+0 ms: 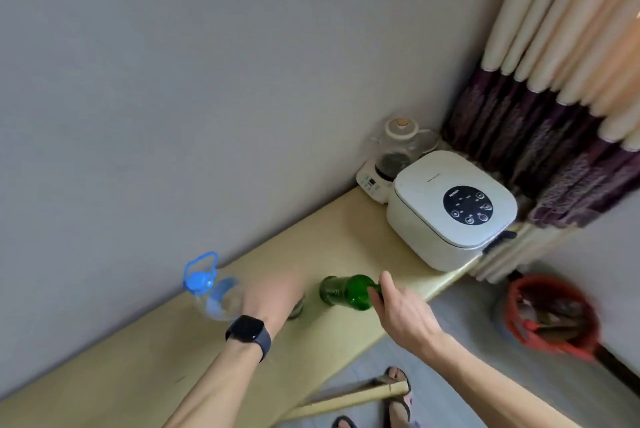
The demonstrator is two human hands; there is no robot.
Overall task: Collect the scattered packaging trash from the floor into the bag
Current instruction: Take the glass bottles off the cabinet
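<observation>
Clamps right hand [403, 310] fingers round the neck of the green bottle [341, 291], laid leftward along the surface [346, 237]. Cannot tell left hand [273, 292] fingers. Leaves red bin [510, 310] rightward, on the floor.

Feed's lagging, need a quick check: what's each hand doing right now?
Left hand: fingers hidden, cannot tell.
Right hand: grips the green glass bottle by its neck.

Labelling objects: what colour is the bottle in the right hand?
Green, seen in the head view: the bottle held by the right hand.
</observation>
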